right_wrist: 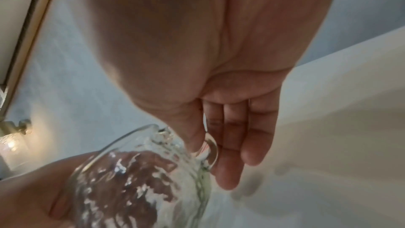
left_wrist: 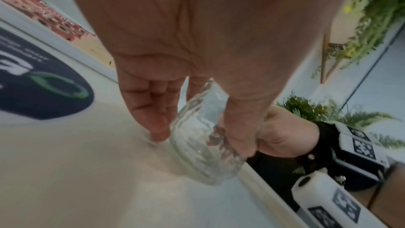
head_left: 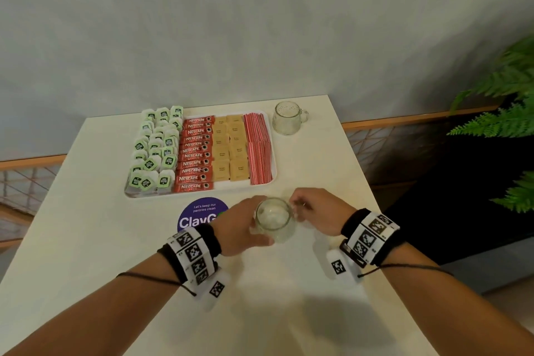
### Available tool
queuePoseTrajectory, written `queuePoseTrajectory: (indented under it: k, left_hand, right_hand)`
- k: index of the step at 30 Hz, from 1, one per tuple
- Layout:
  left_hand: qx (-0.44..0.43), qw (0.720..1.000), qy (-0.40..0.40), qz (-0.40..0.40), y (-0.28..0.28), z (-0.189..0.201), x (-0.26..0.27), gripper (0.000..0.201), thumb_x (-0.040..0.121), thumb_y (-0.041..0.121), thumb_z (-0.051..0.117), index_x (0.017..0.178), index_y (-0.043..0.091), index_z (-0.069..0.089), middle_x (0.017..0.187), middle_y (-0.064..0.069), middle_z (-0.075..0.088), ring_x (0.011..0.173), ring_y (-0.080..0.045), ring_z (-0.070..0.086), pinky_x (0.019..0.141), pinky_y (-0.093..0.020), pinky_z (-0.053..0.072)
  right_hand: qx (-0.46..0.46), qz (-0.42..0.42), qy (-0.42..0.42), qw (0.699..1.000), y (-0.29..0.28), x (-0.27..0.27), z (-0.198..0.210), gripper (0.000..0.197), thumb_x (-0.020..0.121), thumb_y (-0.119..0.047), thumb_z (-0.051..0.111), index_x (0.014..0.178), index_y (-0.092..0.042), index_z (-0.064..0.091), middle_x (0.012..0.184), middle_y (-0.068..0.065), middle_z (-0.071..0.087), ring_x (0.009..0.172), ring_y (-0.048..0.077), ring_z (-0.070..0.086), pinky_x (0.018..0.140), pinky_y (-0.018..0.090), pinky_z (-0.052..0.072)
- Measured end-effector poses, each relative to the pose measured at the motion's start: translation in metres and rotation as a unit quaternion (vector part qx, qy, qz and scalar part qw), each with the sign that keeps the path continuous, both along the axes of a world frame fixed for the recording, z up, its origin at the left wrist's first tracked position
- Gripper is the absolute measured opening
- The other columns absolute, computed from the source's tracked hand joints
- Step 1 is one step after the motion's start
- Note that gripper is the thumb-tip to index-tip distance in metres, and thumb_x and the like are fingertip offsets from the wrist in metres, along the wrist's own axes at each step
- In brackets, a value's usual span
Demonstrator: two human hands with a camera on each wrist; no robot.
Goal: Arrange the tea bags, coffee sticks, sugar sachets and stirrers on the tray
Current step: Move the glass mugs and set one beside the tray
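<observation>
So tray [head_left: 273, 153] sits beyond both hands w/ mug [head_left: 273, 220].

Head cam looks down from above — wrist cams close-up, all share glass mug [head_left: 274, 220].

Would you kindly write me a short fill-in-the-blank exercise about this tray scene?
1. Both hands hold a glass ____ near the purple sticker.
2. The right hand pinches its ____.
3. On the tray, the coffee sticks lie between the sugar sachets and the ____.

Missing: mug; handle; tea bags
</observation>
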State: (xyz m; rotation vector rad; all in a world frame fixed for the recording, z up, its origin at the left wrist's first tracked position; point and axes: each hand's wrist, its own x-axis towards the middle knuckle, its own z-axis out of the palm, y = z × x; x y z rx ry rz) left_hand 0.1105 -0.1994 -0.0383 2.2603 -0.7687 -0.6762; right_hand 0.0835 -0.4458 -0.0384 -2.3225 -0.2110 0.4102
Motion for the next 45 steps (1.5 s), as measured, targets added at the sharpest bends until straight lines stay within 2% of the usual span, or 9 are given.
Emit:
queuePoseTrajectory:
  k: [3,7,12,17,24,26,30,36,45]
  left_hand:
    - [-0.043,0.997,-0.024,0.055,-0.015,0.017,0.018,0.073,0.082,0.030,0.081,0.143,0.027,0.041,0.132,0.009,0.056,0.102,-0.002,0.055,0.084,-0.019,0.047]
    - [-0.100,0.988,-0.051,0.103,-0.049,0.036,0.062,0.070,0.084,0.017,0.078,0.143,0.023,0.041,0.134,0.010,0.054,0.119,-0.009,0.053,0.105,-0.032,0.043]
    - [-0.076,0.986,-0.101,0.110,-0.084,0.019,0.112,0.073,0.087,0.015,0.074,0.149,0.021,0.036,0.144,0.000,0.053,0.133,-0.019,0.050,0.114,-0.041,0.040]
    - [-0.034,0.991,-0.091,0.090,-0.099,-0.006,0.128,0.069,0.089,0.021,0.072,0.148,0.018,0.037,0.142,-0.004,0.056,0.130,-0.025,0.053,0.111,-0.038,0.041]
    - [-0.027,0.993,-0.078,0.078,-0.097,-0.016,0.132,0.070,0.087,0.021,0.074,0.148,0.017,0.039,0.140,-0.004,0.057,0.129,-0.024,0.054,0.110,-0.042,0.043]
    - [-0.035,0.994,-0.066,0.078,-0.096,-0.018,0.132,0.072,0.086,0.022,0.075,0.149,0.018,0.038,0.142,-0.003,0.055,0.130,-0.024,0.052,0.111,-0.045,0.043]
    - [-0.022,0.989,-0.059,0.136,-0.090,-0.022,0.131,0.084,0.087,0.030,0.076,0.155,0.016,0.029,0.153,-0.007,0.043,0.137,-0.026,0.045,0.114,-0.046,0.039]
    - [-0.080,0.979,-0.068,0.173,-0.093,-0.026,0.124,0.067,0.087,0.027,0.076,0.144,0.019,0.044,0.135,-0.003,0.055,0.096,-0.014,0.058,0.085,-0.030,0.049]
    - [-0.089,0.974,-0.067,0.198,-0.100,-0.019,0.139,0.061,0.089,0.022,0.074,0.143,0.017,0.045,0.134,-0.002,0.059,0.097,-0.015,0.062,0.083,-0.027,0.049]
  right_hand:
    - [0.041,-0.065,-0.021,0.997,-0.009,0.024,0.012,0.016,0.101,-0.016,0.054,0.090,-0.024,0.060,0.084,-0.006,0.069,0.071,0.011,0.071,0.069,0.031,0.056]
    - [0.134,-0.191,-0.049,0.971,-0.019,0.061,0.028,0.010,0.103,-0.016,0.053,0.098,-0.019,0.061,0.091,0.001,0.071,0.074,0.014,0.072,0.063,0.023,0.049]
    - [0.214,-0.319,-0.007,0.923,-0.026,0.096,0.018,0.019,0.103,-0.017,0.053,0.120,-0.019,0.061,0.112,0.010,0.070,0.081,0.018,0.069,0.082,0.041,0.058]
    - [0.209,-0.345,0.016,0.915,-0.029,0.104,-0.002,0.033,0.102,-0.009,0.050,0.135,-0.010,0.058,0.119,0.015,0.064,0.088,0.021,0.065,0.052,0.011,0.048]
    - [0.211,-0.344,0.040,0.914,-0.033,0.108,-0.016,0.037,0.101,-0.006,0.050,0.137,-0.007,0.057,0.113,0.015,0.063,0.080,0.017,0.063,0.047,0.009,0.044]
    - [0.217,-0.344,0.042,0.913,-0.035,0.106,-0.017,0.038,0.102,-0.010,0.052,0.140,-0.009,0.053,0.118,0.015,0.063,0.085,0.018,0.065,0.054,0.011,0.049]
    - [0.149,-0.360,-0.018,0.921,-0.038,0.095,-0.018,0.041,0.098,-0.023,0.063,0.136,-0.014,0.052,0.125,0.005,0.062,0.108,0.024,0.063,0.092,0.036,0.051]
    - [0.190,-0.328,-0.023,0.925,-0.025,0.074,-0.023,0.041,0.093,-0.006,0.061,0.133,-0.013,0.056,0.129,0.000,0.060,0.109,0.019,0.064,0.097,0.037,0.053]
    - [0.205,-0.308,-0.025,0.929,-0.017,0.093,-0.015,0.048,0.094,-0.002,0.057,0.141,-0.010,0.052,0.140,0.004,0.057,0.118,0.021,0.062,0.102,0.039,0.052]
